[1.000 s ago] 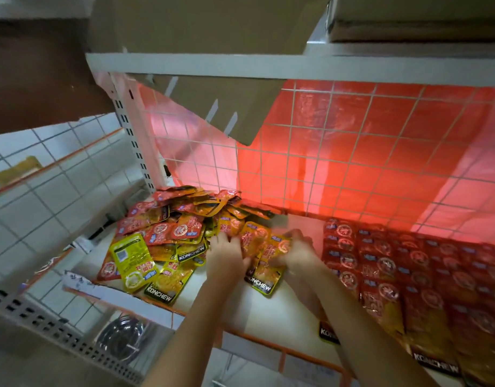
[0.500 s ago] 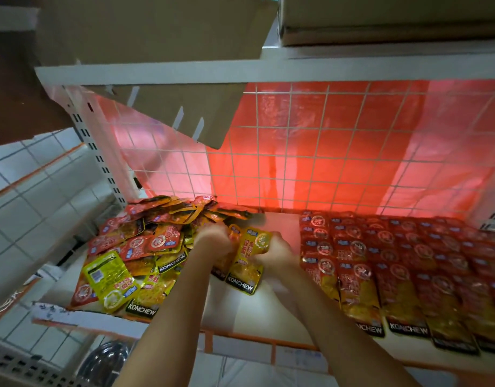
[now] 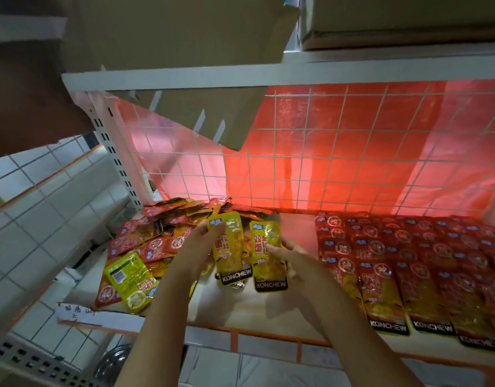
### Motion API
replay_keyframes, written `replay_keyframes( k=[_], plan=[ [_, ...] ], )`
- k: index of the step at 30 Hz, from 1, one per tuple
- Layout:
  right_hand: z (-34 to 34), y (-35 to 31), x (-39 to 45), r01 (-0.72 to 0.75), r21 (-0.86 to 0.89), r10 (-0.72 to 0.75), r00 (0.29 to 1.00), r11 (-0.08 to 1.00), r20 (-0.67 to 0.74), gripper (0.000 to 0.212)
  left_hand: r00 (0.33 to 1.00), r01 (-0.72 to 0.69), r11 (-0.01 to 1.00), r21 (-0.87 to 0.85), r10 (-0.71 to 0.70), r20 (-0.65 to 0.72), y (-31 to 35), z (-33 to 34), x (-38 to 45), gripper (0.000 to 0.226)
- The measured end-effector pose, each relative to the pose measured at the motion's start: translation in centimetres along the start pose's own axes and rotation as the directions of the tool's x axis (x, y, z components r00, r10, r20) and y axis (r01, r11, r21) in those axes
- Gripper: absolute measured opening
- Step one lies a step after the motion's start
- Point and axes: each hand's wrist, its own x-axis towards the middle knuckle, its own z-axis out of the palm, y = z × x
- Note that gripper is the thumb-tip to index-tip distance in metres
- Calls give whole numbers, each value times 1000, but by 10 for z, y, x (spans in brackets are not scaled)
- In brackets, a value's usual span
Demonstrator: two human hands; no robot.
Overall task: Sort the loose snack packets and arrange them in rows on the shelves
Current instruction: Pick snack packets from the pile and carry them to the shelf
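My left hand grips a yellow KONCHEW packet held upright above the shelf. Beside it, my right hand holds a second yellow packet, thumb across its front. Behind and to the left lies a loose pile of red and yellow packets. One yellow packet lies back side up at the pile's front. On the right, red packets lie in overlapping rows.
A wire grid back panel with red film closes the shelf's rear. Cardboard boxes sit on the upper shelf, one flap hanging down. A slotted upright and tiled wall stand on the left. A metal bowl sits below.
Both hands have lifted out of the pile, each now holding a yellow packet upright and side by side. The view has shifted, showing more of the arranged rows.
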Motion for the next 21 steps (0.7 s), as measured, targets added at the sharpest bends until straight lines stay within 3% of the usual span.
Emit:
replay_keyframes(
  k=[9,15,18,21],
  plan=[
    [-8,18,-33,47,9,-48,998,999,36,27,996,-2,1000,-15,3,91,-2,5,-1,14],
    [-40,21,-73,179,1,-174,961,984,-214,27,988,2,999,-40,4,153,-10,42,-6,14],
    [-57,14,-100,190,-26,-187,924,982,-332,38,975,-15,1000,-28,21,220,-7,72,-14,16],
    [-75,6,-130,200,-115,-230,876,973,-423,28,952,-59,998,21,50,302,-2,110,-26,18]
  ],
)
